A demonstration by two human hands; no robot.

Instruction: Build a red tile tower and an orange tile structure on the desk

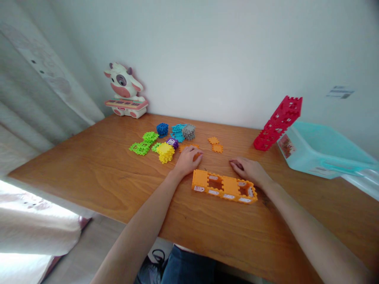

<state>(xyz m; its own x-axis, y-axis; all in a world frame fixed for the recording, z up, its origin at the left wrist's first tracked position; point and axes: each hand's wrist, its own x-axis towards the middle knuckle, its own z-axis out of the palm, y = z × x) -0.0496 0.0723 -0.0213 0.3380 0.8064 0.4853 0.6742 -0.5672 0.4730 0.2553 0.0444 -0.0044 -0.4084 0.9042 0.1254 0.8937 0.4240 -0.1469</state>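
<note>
My left hand [188, 159] lies at the flat orange interlocking tiles [185, 147], its fingers reaching over them and the thumb a little apart. My right hand [250, 169] rests on the table with fingers curled inward; whatever may be inside them is hidden. Between my forearms sits a long orange box-like structure [229, 184] of joined tiles. Its top has solid squares alternating with openings, and white window grilles line the near side. Two loose orange tiles [217, 148] lie beyond, between the hands.
Left of my left hand are yellow [165, 152], green [140, 148], purple [172, 142], blue [162, 129], light blue [177, 132] and grey tiles [188, 132]. A leaning-looking red tower [278, 124] stands by a turquoise bin [314, 157] at right. A cow keyboard toy [126, 92] sits back left.
</note>
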